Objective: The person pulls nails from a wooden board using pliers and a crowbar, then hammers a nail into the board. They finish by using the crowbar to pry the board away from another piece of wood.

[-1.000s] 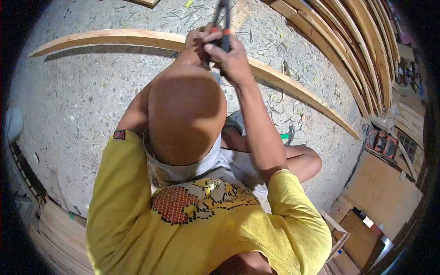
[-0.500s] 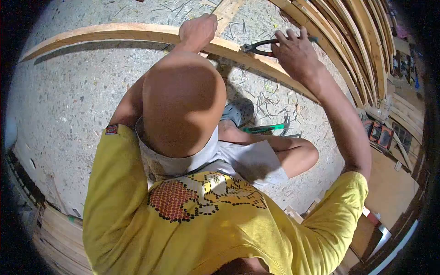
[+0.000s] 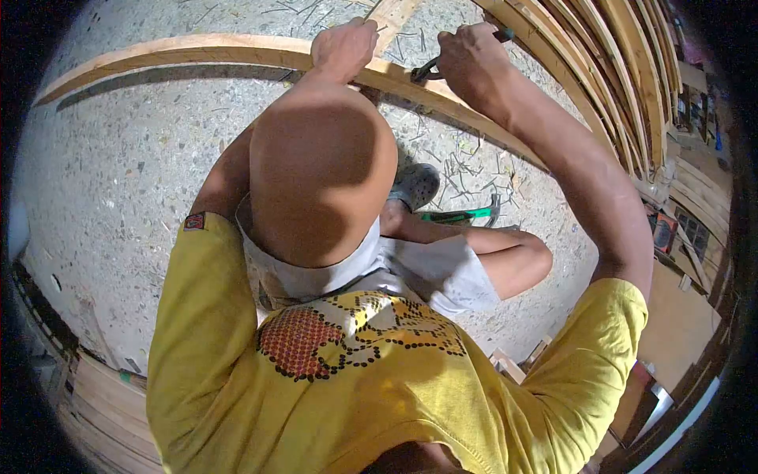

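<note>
A long wooden plank (image 3: pixel 197 49), looking bowed in this wide view, stretches across the floor in front of my knees. Near its middle my left hand (image 3: pixel 345 51) is closed over the wood, close to where a second wooden piece (image 3: pixel 393 22) meets it. My right hand (image 3: pixel 476 65) is wrapped round the handles of a pair of pincers (image 3: pixel 425 73). Their dark jaws rest at the plank's upper edge, a short way right of my left hand. Whether the jaws grip a nail is too small to make out.
Loose nails (image 3: pixel 466 170) are scattered over the speckled floor (image 3: pixel 158 174). A green-handled hammer (image 3: pixel 466 215) lies beside my folded leg and shoe (image 3: pixel 417 186). Several wooden strips (image 3: pixel 584 75) stand stacked at the upper right. More boards (image 3: pixel 103 419) lie at lower left.
My right hand has shifted up and left, closing its fingers round the pincers' handles, which were spread apart before. My left hand stays on the plank.
</note>
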The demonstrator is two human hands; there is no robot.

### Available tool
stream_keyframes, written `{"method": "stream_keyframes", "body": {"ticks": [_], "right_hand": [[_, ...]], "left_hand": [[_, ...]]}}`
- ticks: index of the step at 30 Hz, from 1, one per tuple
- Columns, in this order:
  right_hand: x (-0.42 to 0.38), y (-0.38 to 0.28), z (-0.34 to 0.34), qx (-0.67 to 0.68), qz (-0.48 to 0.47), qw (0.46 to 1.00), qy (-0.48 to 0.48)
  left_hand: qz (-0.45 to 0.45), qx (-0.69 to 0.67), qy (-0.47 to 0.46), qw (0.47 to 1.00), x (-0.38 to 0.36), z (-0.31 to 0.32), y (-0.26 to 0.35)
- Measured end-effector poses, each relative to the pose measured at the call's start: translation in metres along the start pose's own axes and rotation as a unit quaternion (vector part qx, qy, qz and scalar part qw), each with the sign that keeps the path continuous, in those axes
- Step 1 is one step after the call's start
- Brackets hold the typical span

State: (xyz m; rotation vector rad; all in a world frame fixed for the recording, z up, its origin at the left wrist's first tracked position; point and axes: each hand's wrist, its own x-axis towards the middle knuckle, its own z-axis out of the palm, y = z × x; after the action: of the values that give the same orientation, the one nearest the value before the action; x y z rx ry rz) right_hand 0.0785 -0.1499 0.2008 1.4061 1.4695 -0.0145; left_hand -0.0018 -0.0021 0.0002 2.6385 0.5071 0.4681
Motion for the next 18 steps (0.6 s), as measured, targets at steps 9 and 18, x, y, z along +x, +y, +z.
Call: {"method": "stream_keyframes", "body": {"ticks": [9,18], "right_hand": [[-0.033,0.011,0.124,0.281,0.014,0.946,0.16],[-0.078,-0.026,0.193,0.472,0.095,0.874,0.068]], "left_hand": [[0.008,0.006,0.011,1.0,0.002,-0.002,-0.005],[-0.02,0.009,-0.02,1.0,0.0,0.0,0.006]]}}
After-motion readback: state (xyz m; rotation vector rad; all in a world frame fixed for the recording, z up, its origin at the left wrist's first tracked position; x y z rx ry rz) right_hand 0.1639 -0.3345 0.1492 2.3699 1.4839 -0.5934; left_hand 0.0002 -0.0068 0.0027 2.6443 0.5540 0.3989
